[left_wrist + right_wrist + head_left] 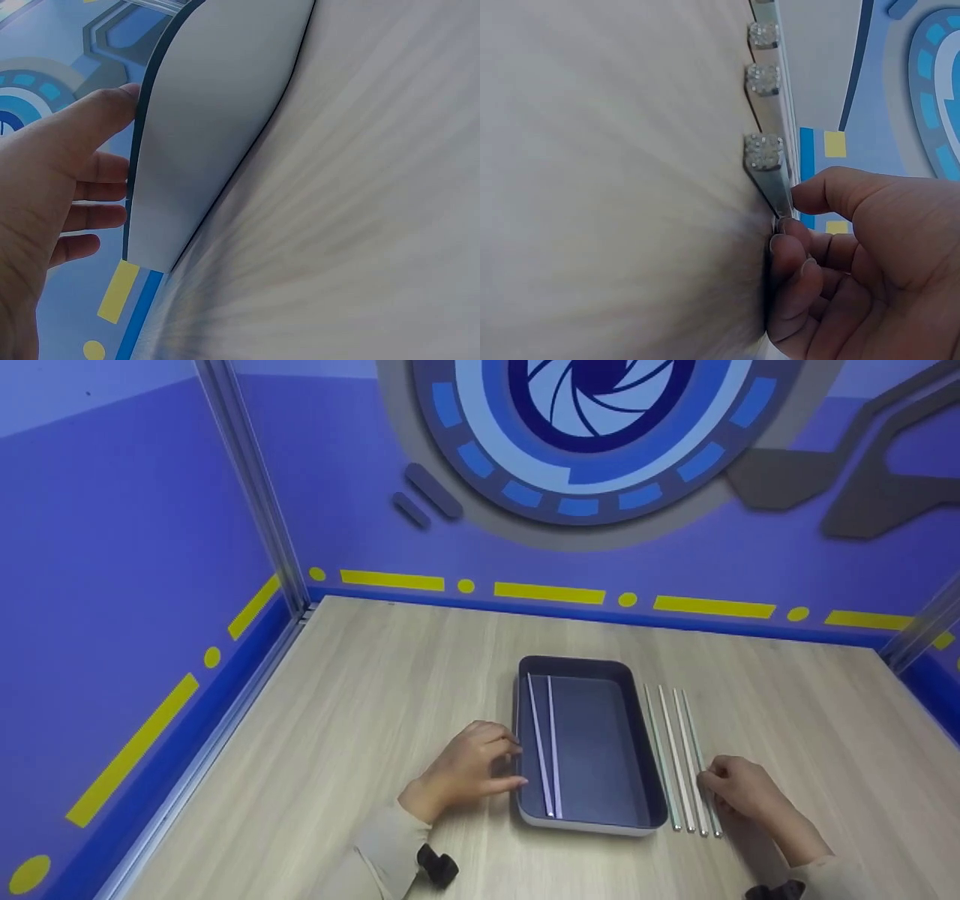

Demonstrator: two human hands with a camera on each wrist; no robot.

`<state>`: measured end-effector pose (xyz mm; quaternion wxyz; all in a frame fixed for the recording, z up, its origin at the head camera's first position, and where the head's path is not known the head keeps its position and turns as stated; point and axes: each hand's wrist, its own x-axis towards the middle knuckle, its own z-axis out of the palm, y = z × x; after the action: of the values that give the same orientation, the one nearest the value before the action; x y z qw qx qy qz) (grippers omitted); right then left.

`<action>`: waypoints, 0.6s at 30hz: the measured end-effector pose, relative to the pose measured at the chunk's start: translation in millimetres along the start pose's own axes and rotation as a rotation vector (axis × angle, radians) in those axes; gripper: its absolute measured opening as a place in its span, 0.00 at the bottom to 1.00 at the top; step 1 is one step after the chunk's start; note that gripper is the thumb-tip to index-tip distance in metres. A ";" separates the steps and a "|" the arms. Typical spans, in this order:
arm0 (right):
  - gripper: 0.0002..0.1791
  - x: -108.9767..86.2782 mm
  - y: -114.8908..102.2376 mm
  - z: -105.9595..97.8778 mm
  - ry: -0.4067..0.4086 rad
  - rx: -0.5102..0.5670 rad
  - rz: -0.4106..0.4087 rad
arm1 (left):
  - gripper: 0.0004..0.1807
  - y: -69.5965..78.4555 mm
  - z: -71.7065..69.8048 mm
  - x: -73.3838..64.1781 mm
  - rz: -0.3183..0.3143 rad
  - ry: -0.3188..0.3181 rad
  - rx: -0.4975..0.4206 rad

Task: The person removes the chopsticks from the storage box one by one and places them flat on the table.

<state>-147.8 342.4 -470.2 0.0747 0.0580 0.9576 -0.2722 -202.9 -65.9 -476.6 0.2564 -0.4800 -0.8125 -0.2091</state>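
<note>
Four chopsticks (675, 757) lie just right of the tray (600, 750) in the head view, long axes running near to far. The right hand (739, 787), much the nearer, meets the rightmost chopstick (695, 737) from its right side; two more chopsticks (554, 746) lie inside the tray, toward its left wall. All rest on a pale wood-grain table (405, 675) before blue panels (345, 495). From the left wrist, the left hand (472, 761) is loosely spread at the tray's left rim. From the right wrist, thumb and finger seem to pinch the rightmost chopstick, though the contact is partly hidden.
</note>
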 end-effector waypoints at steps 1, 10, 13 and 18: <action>0.11 -0.1 -0.1 0.0 0.000 0.004 0.006 | 0.20 0.1 0.0 -0.2 0.000 0.000 0.000; 0.14 -1.8 -4.7 -6.1 -0.002 0.056 0.029 | 0.20 -0.3 -0.6 0.2 0.011 0.008 -0.007; 0.14 -2.1 -6.9 -8.4 0.001 0.064 0.036 | 0.19 -0.8 -0.4 -0.3 0.014 0.011 -0.009; 0.14 -1.8 -11.7 -13.0 0.009 0.084 0.027 | 0.19 -0.9 -0.6 0.0 0.018 0.013 -0.001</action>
<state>-149.2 339.2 -452.9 0.0715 0.0751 0.9447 -0.3110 -203.6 -66.6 -476.2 0.2635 -0.4859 -0.8064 -0.2103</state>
